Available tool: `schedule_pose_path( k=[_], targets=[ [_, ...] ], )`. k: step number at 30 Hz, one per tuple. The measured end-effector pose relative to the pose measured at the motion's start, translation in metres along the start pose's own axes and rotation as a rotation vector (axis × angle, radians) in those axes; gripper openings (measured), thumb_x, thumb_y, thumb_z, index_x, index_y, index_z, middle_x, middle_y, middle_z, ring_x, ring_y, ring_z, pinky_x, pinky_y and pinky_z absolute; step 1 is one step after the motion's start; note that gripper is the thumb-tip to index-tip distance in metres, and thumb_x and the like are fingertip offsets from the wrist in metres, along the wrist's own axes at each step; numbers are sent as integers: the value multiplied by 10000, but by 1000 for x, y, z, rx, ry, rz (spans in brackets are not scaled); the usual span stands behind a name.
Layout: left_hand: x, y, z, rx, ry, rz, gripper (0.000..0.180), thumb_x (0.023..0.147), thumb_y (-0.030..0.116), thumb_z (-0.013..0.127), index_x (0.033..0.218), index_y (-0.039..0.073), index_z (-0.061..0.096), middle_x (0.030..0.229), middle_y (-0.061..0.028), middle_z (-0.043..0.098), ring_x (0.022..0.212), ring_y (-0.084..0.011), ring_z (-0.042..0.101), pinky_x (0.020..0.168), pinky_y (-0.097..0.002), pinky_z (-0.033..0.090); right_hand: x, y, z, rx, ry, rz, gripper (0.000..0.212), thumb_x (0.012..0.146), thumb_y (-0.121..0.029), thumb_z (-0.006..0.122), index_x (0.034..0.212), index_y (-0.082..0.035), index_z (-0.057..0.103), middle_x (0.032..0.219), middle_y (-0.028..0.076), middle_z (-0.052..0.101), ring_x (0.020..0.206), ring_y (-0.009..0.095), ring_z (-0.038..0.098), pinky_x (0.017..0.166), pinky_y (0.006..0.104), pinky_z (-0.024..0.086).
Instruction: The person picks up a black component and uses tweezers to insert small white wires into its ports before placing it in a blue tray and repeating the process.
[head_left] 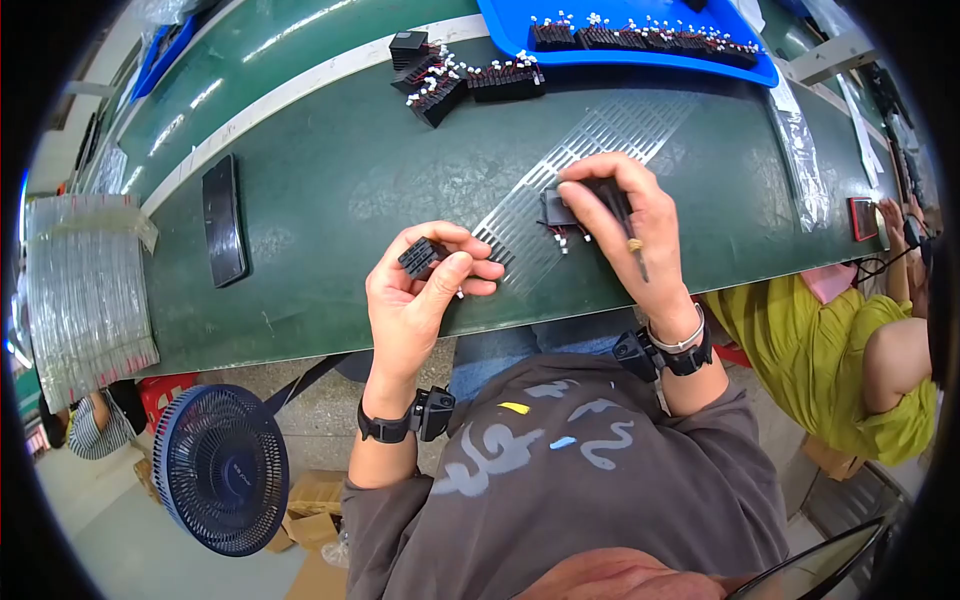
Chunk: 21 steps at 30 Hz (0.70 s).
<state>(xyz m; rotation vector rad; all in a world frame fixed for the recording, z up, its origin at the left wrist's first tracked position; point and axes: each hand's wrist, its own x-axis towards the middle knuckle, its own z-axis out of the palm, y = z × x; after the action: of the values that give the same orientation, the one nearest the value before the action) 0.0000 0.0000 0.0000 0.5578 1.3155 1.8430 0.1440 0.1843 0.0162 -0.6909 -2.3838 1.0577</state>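
My left hand point(412, 290) is closed around a small black slotted block point(422, 257), pinched between thumb and fingers above the table's near edge. A bit of white shows under the thumb. To its right, my right hand point(640, 220) grips a slim dark tool point(622, 212) with a brass-coloured collar and a thin shaft pointing toward me. At this hand's thumb and fingertips is a flat dark square part point(556, 208) with thin wires and small white connectors hanging below. Whether the fingers hold it or only touch it, I cannot tell. A clear slotted plastic strip point(590, 150) lies beneath both hands.
Similar black parts with white connectors point(505, 82) stand in rows at the back; more sit in a blue tray point(640, 70). A black phone point(224, 220) lies left, near bundled clear tubes point(85, 290). A blue fan point(222, 470) stands below left. Another person point(830, 350) sits at right.
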Motion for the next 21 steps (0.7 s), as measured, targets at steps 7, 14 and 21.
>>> schedule_pose_path(
  k=[7, 14, 21],
  targets=[
    [-1, 0, 1, 2, -6, 2, 182, 940, 17, 619, 1099, -61, 576, 983, -176, 675, 864, -255, 713, 731, -325, 614, -7, 2, 0, 70, 215, -276, 176, 829, 15, 723, 975, -24, 632, 981, 76, 696, 1010, 223, 642, 901, 332, 486],
    [-2, 1, 0, -12, -5, -4, 221, 958, 29, 594, 1158, -50, 544, 1024, -183, 657, 903, -259, 702, 773, -341, 607, -8, 3, 10, -153, 52, -420, 196, 834, 7, 721, 996, -15, 613, 1015, 89, 678, 1014, 231, 626, 883, 329, 484],
    [-6, 7, 1, -122, 66, 69, 261, 975, 46, 573, 1212, -47, 514, 1123, -180, 619, 1008, -258, 669, 837, -344, 588, -26, -16, -7, 323, 211, -180, 167, 924, -107, 657, 1037, 3, 602, 880, 36, 615, 864, 138, 565, 764, 253, 451]
  ],
)
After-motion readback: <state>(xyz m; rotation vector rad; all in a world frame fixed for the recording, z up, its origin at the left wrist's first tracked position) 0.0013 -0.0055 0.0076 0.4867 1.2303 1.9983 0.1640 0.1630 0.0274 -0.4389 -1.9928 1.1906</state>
